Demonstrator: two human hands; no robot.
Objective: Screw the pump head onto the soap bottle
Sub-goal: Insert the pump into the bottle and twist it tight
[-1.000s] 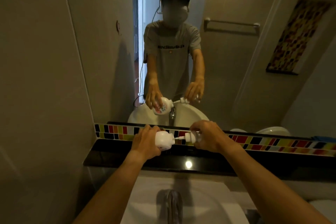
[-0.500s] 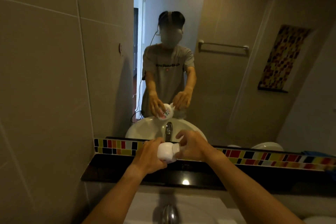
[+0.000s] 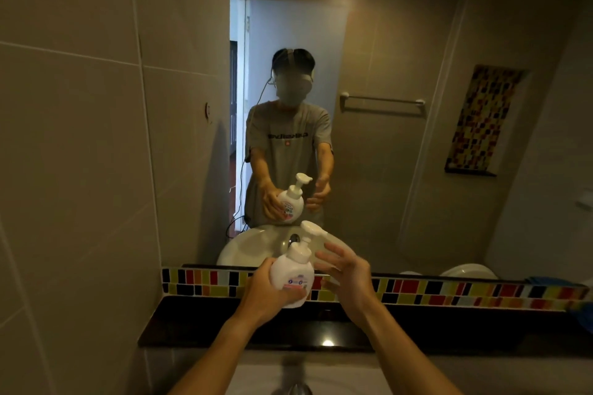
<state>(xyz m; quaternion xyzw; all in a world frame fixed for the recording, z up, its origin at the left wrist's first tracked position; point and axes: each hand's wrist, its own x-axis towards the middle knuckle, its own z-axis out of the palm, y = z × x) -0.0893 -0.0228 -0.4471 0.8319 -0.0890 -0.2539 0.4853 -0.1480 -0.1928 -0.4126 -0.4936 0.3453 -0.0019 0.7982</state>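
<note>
Mirror [image 3: 401, 154] filling the upper view, reflecting the same scene back; nothing crowding the air in front of it. Worktop [image 3: 199, 327], a dark ledge, running left to right under a strip of coloured tiles [image 3: 449, 290], with bare room on either side of the hands. Basin [image 3: 256, 372] lying below and nearer, tap barely showing at the bottom edge.

Soap bottle [image 3: 293, 279] hanging above the ledge, not resting on it, long axis close to upright and leaning slightly right at the top. Left hand [image 3: 260, 293] clamping round the lower left of the body, fingers wrapping beneath. Right hand [image 3: 348, 272] standing just right of the bottle, fingers spread and touching nothing, so the nearer one to the neck. Pump head [image 3: 313, 229] sitting on the neck, spout pointing right; collar seeming seated, though tightness not showing.

Judging the threading likely finished or needing one last twist: reaching left and slightly up from the free hand to the collar, clear path between.
</note>
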